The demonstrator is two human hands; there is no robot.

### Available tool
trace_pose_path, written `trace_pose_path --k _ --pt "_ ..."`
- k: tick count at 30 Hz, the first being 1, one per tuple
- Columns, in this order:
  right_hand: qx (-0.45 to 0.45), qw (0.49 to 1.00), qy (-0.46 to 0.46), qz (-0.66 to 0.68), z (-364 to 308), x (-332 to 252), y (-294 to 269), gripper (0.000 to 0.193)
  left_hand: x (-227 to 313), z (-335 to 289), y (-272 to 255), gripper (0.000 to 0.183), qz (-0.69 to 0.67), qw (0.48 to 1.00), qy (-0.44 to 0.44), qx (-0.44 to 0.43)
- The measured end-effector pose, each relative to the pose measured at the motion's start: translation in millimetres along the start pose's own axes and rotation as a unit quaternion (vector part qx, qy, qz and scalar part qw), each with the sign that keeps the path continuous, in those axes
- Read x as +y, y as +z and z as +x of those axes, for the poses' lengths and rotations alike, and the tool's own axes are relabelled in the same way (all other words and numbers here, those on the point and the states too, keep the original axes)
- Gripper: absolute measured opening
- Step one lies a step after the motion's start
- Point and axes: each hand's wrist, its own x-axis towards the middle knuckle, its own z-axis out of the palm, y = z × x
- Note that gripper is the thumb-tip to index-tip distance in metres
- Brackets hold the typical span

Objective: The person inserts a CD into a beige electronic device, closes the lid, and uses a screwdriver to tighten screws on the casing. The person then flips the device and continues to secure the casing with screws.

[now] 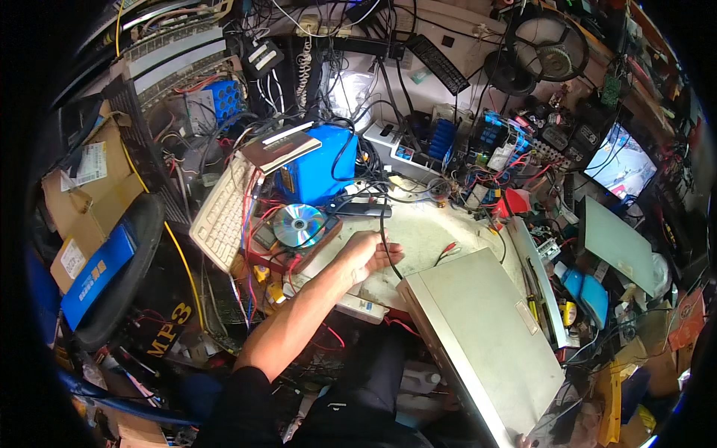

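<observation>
My left hand (371,254) reaches over the middle of the workbench, its fingers loosely curved and slightly apart. A black cable (384,224) hangs down across those fingers toward the corner of a flat silver metal case (478,321); I see no firm grip on the cable. The case lies slanted, reaching from the bench toward my lap on the right. At its near lower corner only a bit of my right hand (521,440) shows, the fingertips pressed on the edge; the rest is hidden. Red-tipped plugs (448,249) lie just beyond the case.
Left of my arm are a disc (299,225) on a multimeter, a keyboard (224,213) and a blue box (321,164) topped by a notebook (281,151). A power strip (362,308) lies at the front edge. Tangled wires and a lit screen (621,164) fill the right back.
</observation>
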Motion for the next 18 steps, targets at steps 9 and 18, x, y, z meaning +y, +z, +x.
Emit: trace_pose_path --k 9,18 --pt "0.004 0.987 -0.074 -0.145 39 33 -51 0.045 -11 38 16 0.036 0.123 0.987 0.099 0.001" --pt "-0.105 0.762 -0.417 -0.484 56 89 -93 0.069 -13 27 26 0.030 0.049 0.997 -0.027 -0.058"
